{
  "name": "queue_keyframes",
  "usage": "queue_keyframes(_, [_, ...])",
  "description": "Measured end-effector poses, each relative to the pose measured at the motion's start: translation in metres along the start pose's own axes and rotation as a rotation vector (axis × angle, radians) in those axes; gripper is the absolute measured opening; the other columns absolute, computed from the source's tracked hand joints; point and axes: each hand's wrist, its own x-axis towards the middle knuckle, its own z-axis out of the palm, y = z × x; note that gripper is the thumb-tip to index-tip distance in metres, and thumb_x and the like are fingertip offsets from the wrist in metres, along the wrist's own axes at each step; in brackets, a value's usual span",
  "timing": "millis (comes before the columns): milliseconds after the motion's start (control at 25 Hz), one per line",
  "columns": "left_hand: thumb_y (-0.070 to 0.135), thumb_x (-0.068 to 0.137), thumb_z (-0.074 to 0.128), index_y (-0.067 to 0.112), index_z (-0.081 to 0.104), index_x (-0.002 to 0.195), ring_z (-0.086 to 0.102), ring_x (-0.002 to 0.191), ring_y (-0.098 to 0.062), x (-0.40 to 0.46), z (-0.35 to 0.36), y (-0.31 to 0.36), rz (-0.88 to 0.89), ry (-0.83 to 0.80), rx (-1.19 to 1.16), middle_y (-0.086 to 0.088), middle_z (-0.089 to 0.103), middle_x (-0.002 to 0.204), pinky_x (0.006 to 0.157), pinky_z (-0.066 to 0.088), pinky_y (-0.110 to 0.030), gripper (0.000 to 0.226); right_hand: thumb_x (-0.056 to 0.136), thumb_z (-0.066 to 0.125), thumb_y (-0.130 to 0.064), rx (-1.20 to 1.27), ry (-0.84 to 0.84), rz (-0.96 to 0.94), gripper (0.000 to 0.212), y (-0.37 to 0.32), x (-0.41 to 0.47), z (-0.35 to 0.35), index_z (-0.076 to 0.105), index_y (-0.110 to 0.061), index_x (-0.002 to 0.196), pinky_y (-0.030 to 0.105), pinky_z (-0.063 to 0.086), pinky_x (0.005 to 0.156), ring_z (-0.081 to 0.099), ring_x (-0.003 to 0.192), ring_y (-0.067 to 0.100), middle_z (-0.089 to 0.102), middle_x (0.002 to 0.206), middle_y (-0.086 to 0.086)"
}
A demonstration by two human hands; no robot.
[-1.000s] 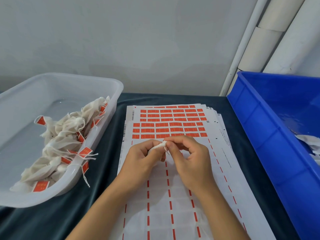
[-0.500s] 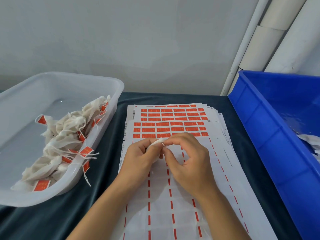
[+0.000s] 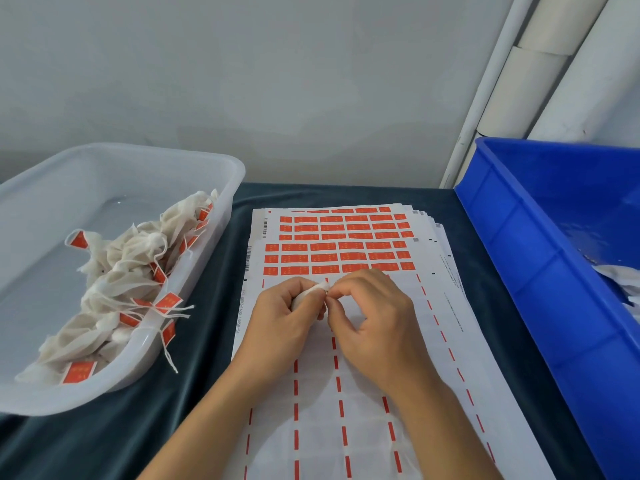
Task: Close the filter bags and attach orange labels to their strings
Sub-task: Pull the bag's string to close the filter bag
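Observation:
My left hand [image 3: 284, 317] grips a small white filter bag [image 3: 309, 295] over the label sheets [image 3: 346, 441]; most of the bag is hidden in the fist. My right hand [image 3: 372, 313] meets it from the right, fingertips pinching at the bag's top end, probably its string, which is too thin to make out. Rows of orange labels [image 3: 336, 258] remain on the sheets just beyond my hands; the nearer part of the top sheet is peeled bare.
A clear plastic tub [image 3: 221, 168] at the left holds several closed bags with orange labels [image 3: 114, 278]. A blue crate [image 3: 540, 258] at the right holds white bags [image 3: 620, 278]. Dark cloth [image 3: 145, 424] covers the table. White pipes [image 3: 540, 64] stand behind the crate.
Both hands stay together on the bag and have shifted slightly away from me toward the orange rows. My right fingertips have closed in on the bag's top.

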Motion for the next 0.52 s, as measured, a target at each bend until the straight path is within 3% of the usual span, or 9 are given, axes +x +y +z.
queue_keyframes(160, [0.026,0.102,0.06,0.026,0.071,0.075,0.061,0.067,-0.002,-0.001,0.0,0.0,0.006,-0.001,0.009,0.008,0.066,0.07,0.063,0.049,-0.012,0.029,0.093,0.071,-0.028,0.047,-0.042,0.081,0.011,-0.002,0.0,-0.001,0.065,-0.023,0.101,0.004,0.046,0.087,0.061,0.095,0.003,0.067,0.102,-0.01])
queue_keyframes(240, [0.028,0.102,0.062,0.031,0.068,0.075,0.063,0.068,-0.001,-0.002,0.0,0.002,-0.001,0.007,-0.005,0.011,0.067,0.071,0.063,0.049,-0.011,0.027,0.096,0.064,-0.031,0.127,-0.056,0.144,0.008,-0.005,0.0,-0.001,0.06,-0.027,0.1,0.006,0.049,0.084,0.062,0.094,0.003,0.064,0.098,-0.015])
queue_keyframes(320, [0.034,0.101,0.065,0.034,0.066,0.084,0.07,0.075,-0.006,-0.003,0.0,0.004,0.003,0.017,-0.053,0.009,0.073,0.08,0.065,0.054,-0.015,0.017,0.098,0.059,-0.032,0.226,-0.061,0.2,0.005,-0.008,0.001,0.0,0.055,-0.032,0.1,0.009,0.053,0.084,0.065,0.097,0.005,0.063,0.095,-0.019])
queue_keyframes(400, [0.038,0.102,0.064,0.04,0.065,0.107,0.074,0.083,-0.016,-0.004,-0.002,0.007,0.015,-0.031,-0.153,0.001,0.077,0.092,0.073,0.061,-0.025,0.006,0.099,0.056,-0.034,0.317,-0.049,0.248,0.005,-0.011,0.002,0.0,0.052,-0.036,0.099,0.012,0.056,0.082,0.068,0.097,0.005,0.063,0.093,-0.022])
queue_keyframes(440, [0.037,0.103,0.063,0.039,0.065,0.118,0.073,0.081,-0.017,-0.005,-0.003,0.008,0.041,-0.055,-0.185,-0.002,0.077,0.093,0.075,0.061,-0.028,0.015,0.1,0.055,-0.033,0.365,-0.032,0.268,0.005,-0.012,0.003,-0.001,0.052,-0.036,0.097,0.014,0.057,0.079,0.069,0.095,0.007,0.064,0.091,-0.021])
queue_keyframes(520, [0.031,0.102,0.063,0.029,0.073,0.119,0.063,0.073,-0.017,-0.006,-0.004,0.01,0.079,-0.083,-0.248,-0.01,0.072,0.088,0.072,0.058,-0.027,0.019,0.101,0.053,-0.029,0.436,0.001,0.3,0.008,-0.012,0.004,-0.002,0.051,-0.036,0.096,0.019,0.058,0.072,0.068,0.086,0.012,0.063,0.087,-0.015])
